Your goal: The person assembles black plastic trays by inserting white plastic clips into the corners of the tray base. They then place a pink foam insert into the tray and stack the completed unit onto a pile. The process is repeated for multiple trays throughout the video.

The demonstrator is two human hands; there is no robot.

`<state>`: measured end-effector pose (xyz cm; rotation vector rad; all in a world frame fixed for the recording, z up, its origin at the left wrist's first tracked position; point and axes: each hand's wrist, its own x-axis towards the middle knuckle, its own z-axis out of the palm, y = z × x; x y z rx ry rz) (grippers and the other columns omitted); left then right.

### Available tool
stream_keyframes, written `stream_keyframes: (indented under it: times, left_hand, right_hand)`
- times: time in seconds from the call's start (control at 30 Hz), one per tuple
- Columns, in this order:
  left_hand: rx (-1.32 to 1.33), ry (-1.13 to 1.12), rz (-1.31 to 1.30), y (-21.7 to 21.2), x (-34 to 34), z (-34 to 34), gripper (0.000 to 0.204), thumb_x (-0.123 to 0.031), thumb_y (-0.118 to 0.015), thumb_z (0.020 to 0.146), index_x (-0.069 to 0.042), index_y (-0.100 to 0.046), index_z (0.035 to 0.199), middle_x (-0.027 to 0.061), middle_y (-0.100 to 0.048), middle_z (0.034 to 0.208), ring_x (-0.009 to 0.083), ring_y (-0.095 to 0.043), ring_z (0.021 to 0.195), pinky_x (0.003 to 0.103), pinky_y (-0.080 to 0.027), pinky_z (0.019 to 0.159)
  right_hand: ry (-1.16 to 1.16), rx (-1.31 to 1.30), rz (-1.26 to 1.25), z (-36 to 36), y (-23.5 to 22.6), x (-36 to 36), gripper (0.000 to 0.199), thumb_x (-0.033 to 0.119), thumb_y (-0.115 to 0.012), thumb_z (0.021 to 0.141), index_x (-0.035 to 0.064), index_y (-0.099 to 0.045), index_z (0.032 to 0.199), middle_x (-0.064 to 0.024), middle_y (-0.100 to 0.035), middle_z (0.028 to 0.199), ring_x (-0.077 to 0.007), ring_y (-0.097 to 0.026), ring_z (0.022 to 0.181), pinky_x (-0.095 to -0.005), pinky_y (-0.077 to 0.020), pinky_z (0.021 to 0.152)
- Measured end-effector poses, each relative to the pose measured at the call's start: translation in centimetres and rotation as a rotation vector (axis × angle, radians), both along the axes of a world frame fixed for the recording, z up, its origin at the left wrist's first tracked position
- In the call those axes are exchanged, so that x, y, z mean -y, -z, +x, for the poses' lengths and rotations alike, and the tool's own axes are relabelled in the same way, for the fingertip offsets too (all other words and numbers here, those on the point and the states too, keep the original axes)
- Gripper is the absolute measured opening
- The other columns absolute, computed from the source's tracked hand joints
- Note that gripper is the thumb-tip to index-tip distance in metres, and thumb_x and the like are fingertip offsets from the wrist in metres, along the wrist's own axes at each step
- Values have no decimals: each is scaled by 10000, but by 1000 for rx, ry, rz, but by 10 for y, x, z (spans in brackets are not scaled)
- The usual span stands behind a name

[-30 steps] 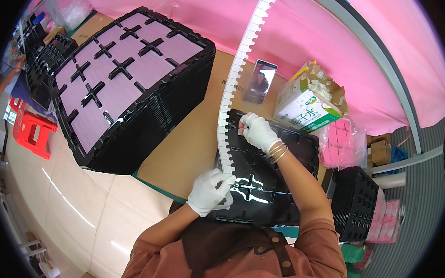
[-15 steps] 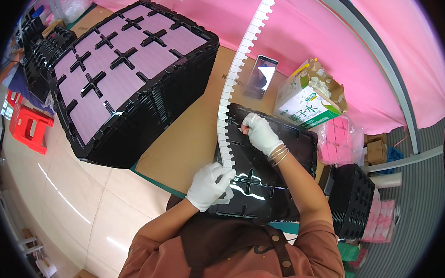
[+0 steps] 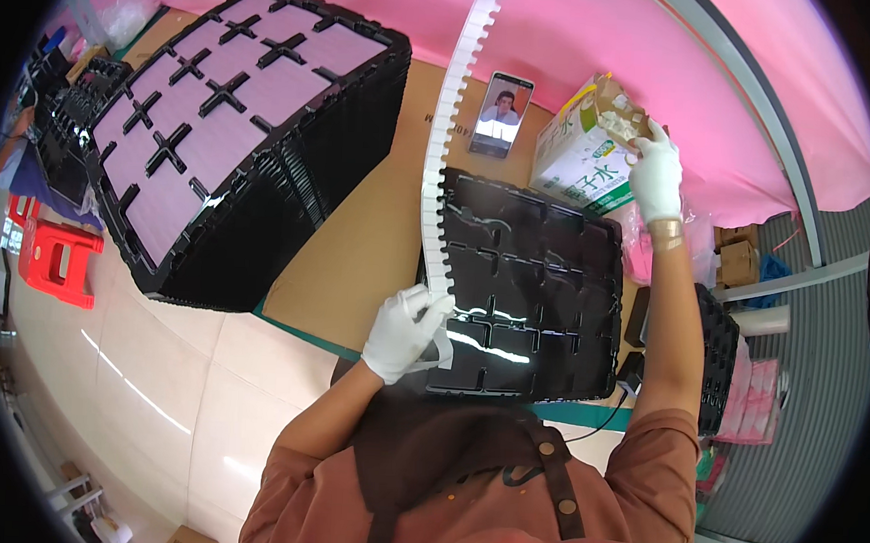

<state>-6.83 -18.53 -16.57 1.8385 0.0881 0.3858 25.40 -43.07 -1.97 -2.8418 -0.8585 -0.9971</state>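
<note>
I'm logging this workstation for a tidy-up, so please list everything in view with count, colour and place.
Notched strip: one, white, running from the top edge down to the left hand.
Empty tray: one, glossy black, centre of the cardboard-covered table.
Tray stack: one, black with pink inserts, upper left.
Phone: one, lit screen, propped behind the tray.
Carton: one, white and green, open, upper right.
Stool: one, red, left floor.
Left hand: white glove, holding the strip.
Right hand: white glove, at the carton's top.
</note>
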Motion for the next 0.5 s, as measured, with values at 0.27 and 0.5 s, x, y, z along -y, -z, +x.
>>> stream_keyframes:
  times: [0.27, 0.5]
  left_hand:
    - [-109, 50, -232, 3, -8, -3, 231, -211, -598, 965, 2, -686, 941, 94, -627, 760, 197, -590, 700, 330, -463, 670]
    - [-111, 74, -259, 2, -9, -5, 175, -143, -611, 972, 19, -672, 953, 51, -635, 812, 143, -585, 753, 294, -475, 709]
  right_hand:
    - [-611, -863, -106, -267, 83, -64, 220, 30, -572, 746, 104, -680, 923, -81, -620, 938, -303, -594, 887, -426, -477, 784]
    - [-532, -962, 100, -288, 98, -66, 186, 7, -643, 753, 67, -632, 929, -124, -602, 960, -336, -611, 855, -448, -492, 727]
